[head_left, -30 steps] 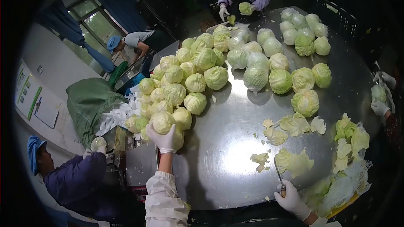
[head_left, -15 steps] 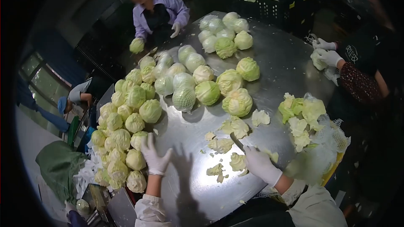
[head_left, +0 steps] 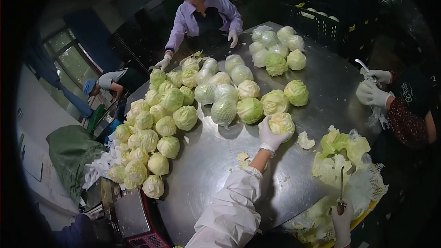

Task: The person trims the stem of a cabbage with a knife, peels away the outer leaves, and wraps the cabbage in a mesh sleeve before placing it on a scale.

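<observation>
My gloved left hand (head_left: 272,135) is closed round the near side of a cabbage (head_left: 281,123) on the metal table. At the lower right, my gloved right hand (head_left: 342,220) grips a knife (head_left: 341,186) with its blade pointing up, beside a heap of cut leaves (head_left: 317,218). Further cabbages, such as a green one (head_left: 250,110) and a pale one (head_left: 275,102), sit just beyond my left hand. A loose leaf (head_left: 305,140) lies to its right.
Many trimmed cabbages (head_left: 148,140) are piled on the left of the table (head_left: 206,156). A scale (head_left: 133,216) stands at the lower left. One co-worker (head_left: 204,18) stands across the table; another (head_left: 409,96) at the right holds a cabbage and a knife.
My left hand has moved right from the pile onto a cabbage. My right hand has moved down and right with the knife. Leaf scraps mid-table are fewer, and the view has shifted.
</observation>
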Demonstrator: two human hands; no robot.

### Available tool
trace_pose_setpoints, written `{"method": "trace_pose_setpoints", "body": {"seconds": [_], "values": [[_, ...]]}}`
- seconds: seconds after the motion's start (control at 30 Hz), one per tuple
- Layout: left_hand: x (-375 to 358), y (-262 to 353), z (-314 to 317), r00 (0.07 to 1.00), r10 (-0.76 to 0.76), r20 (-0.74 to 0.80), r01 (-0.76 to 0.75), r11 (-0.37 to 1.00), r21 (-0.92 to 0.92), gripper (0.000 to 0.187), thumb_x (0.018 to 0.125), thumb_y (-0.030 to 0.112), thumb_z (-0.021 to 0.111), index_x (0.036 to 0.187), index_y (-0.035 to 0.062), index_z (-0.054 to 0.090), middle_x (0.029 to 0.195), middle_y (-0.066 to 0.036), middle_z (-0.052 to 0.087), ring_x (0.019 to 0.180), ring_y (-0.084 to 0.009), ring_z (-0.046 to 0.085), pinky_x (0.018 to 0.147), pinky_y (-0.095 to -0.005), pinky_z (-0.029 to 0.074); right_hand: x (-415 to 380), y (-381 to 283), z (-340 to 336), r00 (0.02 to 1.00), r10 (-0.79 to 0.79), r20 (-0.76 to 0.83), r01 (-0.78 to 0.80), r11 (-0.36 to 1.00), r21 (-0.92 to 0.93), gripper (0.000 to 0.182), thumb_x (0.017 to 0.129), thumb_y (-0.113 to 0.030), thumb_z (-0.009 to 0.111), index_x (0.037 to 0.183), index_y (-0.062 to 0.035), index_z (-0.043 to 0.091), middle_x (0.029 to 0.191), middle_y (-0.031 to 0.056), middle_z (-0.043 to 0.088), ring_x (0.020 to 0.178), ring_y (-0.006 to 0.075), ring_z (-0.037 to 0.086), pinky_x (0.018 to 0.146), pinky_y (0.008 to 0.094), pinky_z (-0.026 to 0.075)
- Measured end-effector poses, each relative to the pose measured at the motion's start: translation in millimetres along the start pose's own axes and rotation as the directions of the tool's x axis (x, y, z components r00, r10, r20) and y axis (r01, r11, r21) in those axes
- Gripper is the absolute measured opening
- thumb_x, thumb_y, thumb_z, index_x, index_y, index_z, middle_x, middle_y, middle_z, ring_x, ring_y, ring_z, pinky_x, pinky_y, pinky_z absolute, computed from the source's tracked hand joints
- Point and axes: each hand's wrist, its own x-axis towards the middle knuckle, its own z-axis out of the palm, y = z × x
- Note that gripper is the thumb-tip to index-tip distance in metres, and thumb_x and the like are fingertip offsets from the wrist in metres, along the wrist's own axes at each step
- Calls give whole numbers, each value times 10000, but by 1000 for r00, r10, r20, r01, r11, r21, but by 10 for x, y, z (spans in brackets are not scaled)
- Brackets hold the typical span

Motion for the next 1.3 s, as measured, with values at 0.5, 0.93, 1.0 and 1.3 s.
{"method": "trace_pose_setpoints", "body": {"seconds": [0.5, 0.93, 1.0, 1.3], "values": [[-2433, 290, -2496, 970, -106, 217, -19, 862, 507, 945, 627, 307, 923, 1378, 0, 438, 1290, -206, 489, 1201, -338, 490, 1023, -438, 437, -418, -1387, 1193, 639, -358, 680, 111, 919, 379, 363, 946, -200, 605, 1234, 14, 551, 1085, 259, 654, 950, 438, 655, 825, 467, 529], [-2815, 131, -2063, 999, -44, 14, 37, 953, 300, 504, 736, 275, 782, 1135, 48, 572, 1267, -233, 475, 1181, -384, 494, 1040, -482, 395, -646, -1501, 1108, 500, -252, 829, 129, 968, 216, 338, 984, -198, 522, 1240, 21, 492, 1067, 279, 620, 889, 448, 654, 793, 504, 538], [-2816, 124, -2064, 998, -49, 46, 35, 962, 270, 491, 724, 264, 770, 1110, 40, 566, 1268, -244, 471, 1195, -390, 490, 1043, -485, 393, -639, -1487, 1014, 493, -243, 836, 109, 970, 217, 324, 985, -194, 519, 1228, 19, 492, 1050, 279, 620, 884, 448, 653, 784, 502, 539], [-2831, 54, -2086, 998, -16, 61, 0, 965, 261, 486, 724, 267, 771, 1092, 22, 568, 1259, -227, 477, 1158, -376, 502, 1028, -477, 405, -624, -1555, 1025, 471, -267, 841, 372, 924, 85, 217, 971, -191, 546, 1050, 4, 491, 918, 223, 628, 713, 383, 677, 628, 457, 567]]}}
